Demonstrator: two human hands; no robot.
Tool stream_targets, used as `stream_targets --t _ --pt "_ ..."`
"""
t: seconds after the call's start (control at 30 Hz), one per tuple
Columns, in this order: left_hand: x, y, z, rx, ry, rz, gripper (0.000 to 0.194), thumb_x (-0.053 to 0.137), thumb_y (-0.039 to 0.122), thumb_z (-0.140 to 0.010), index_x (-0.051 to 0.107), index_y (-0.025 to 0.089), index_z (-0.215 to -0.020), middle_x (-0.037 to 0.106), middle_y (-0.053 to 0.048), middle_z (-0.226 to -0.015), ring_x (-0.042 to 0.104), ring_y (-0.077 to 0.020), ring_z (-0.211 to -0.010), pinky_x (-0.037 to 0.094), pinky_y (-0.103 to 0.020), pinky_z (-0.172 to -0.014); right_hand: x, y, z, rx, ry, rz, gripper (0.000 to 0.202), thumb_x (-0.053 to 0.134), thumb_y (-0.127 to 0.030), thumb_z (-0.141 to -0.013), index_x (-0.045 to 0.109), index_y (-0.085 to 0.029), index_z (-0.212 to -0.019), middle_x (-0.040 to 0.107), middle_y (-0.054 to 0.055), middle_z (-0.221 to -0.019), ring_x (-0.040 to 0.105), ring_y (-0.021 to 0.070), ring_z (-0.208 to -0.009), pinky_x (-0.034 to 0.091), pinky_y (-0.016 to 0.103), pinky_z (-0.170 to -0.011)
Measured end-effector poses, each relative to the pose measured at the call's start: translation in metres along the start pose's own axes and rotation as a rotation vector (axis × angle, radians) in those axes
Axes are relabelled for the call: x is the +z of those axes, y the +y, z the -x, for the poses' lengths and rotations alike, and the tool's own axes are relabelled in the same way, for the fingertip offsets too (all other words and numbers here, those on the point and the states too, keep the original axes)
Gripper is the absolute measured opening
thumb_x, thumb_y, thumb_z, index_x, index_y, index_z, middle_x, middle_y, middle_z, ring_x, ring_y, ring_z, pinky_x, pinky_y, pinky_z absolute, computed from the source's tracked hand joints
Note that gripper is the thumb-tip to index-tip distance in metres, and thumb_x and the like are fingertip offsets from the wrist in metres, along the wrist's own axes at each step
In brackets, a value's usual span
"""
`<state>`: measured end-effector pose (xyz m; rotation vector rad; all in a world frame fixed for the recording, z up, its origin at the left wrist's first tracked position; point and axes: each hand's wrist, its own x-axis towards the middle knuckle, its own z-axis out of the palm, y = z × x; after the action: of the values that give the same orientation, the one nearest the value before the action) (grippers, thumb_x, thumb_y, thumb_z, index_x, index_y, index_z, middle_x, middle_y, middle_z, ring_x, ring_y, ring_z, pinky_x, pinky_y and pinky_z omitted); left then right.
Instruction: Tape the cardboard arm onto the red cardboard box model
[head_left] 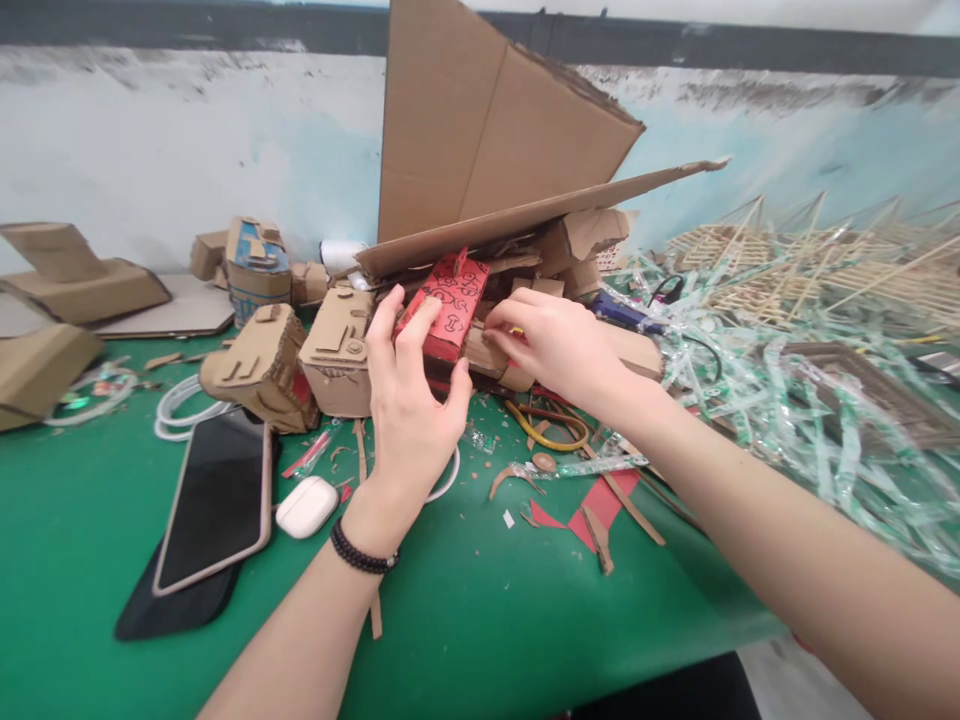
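A red box (459, 300) with black drawn marks lies tilted among cardboard pieces, below a leaning cardboard sheet (525, 215). My left hand (412, 400) is at the box's left and front side, fingers spread, with fingertips over its left edge. To the right of the box, my right hand (559, 345) has its thumb and fingers pinched together near a small cardboard part (484, 352). What sits between those fingertips is too small to make out. Left of my left hand stands a cardboard box form (337, 350), beside another cardboard piece (262, 365).
A phone (217, 495) and a white earphone case (307, 507) lie at left. Red paper (604, 505) and cardboard strips litter the green table (487, 620). Tangled clear-green tape (817, 430) and thin wooden sticks (750, 250) fill the right side.
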<state>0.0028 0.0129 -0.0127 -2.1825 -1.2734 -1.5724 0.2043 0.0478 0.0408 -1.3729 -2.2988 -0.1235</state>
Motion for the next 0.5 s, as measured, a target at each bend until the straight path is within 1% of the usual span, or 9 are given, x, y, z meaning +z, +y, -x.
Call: stream_targets --t 0.13,0.33,0.5 --pt "-0.001 0.000 0.000 -0.005 -0.004 0.001 0.060 0.069 0.022 -0.098 0.049 0.024 -0.155 0.044 -0.018 -0.167 0.042 -0.0357 -0.160 0.033 -0.058 -0.135 0.004 -0.002 0.004 -0.026 0.022 0.088 0.024 0.055 -0.025 -0.110 0.078 -0.019 -0.111 0.076 0.010 -0.112 0.069 0.0235 -0.094 0.042 0.032 -0.070" --pt "-0.001 0.000 0.000 -0.016 -0.010 0.006 0.060 0.068 0.023 -0.099 0.049 0.026 -0.155 0.044 -0.017 -0.168 0.042 -0.0354 -0.161 0.034 -0.058 -0.135 0.010 -0.003 0.010 -0.081 0.057 0.198 0.025 0.054 -0.025 -0.113 0.077 -0.017 -0.108 0.076 0.010 -0.110 0.069 0.0247 -0.099 0.042 0.034 -0.069" --pt "0.000 0.000 0.000 -0.004 0.002 0.009 0.061 0.071 0.022 -0.097 0.051 0.023 -0.154 0.046 -0.019 -0.166 0.043 -0.0350 -0.160 0.034 -0.057 -0.135 0.014 -0.005 0.014 -0.111 0.071 0.282 0.028 0.051 -0.025 -0.114 0.076 -0.017 -0.104 0.077 0.011 -0.108 0.067 0.0252 -0.097 0.040 0.037 -0.066"
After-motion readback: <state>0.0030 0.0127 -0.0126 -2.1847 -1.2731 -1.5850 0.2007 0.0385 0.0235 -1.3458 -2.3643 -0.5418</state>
